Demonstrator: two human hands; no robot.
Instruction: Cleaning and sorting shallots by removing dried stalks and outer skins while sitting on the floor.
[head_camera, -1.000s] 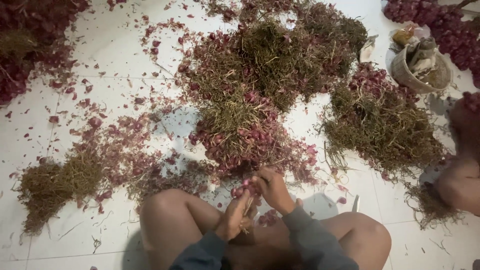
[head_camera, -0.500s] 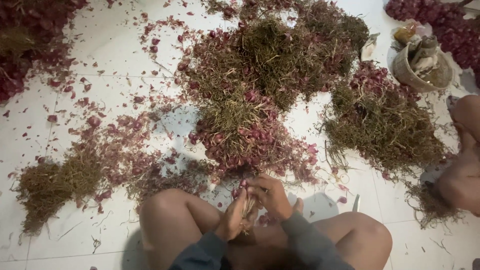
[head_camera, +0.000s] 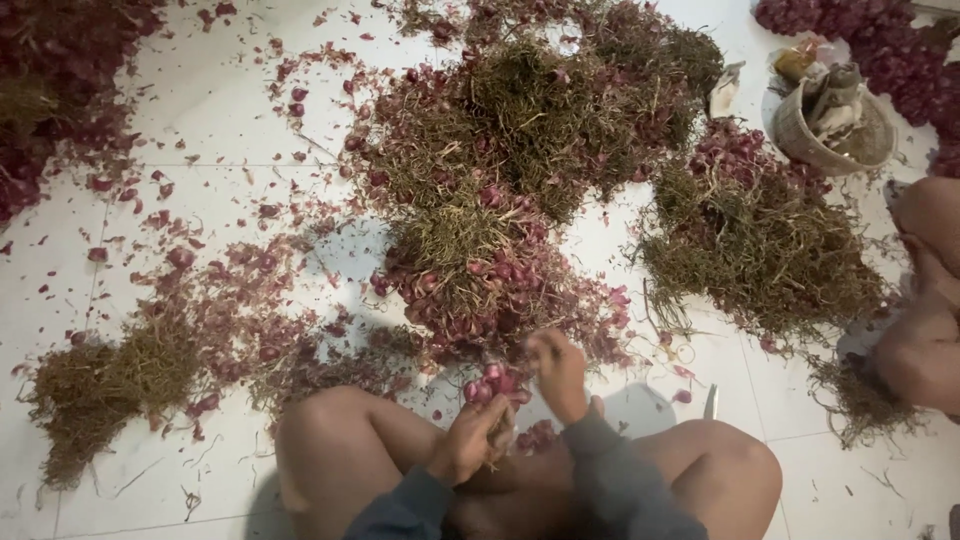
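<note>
Seated on the white tiled floor (head_camera: 200, 110), a person's left hand (head_camera: 468, 438) clamps a shallot bunch (head_camera: 492, 382) between the knees while the right hand (head_camera: 560, 372) pinches its bulbs; a firm, steady stem hold suits plucking.

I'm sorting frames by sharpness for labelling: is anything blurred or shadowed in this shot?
Head view: the right hand is smeared by motion blur; the left hand, gripping a small bunch of shallots, is sharper. The big shallot pile is reasonably crisp. Light is soft and even, with faint shadows on the white floor tiles and no harsh glare.
</note>
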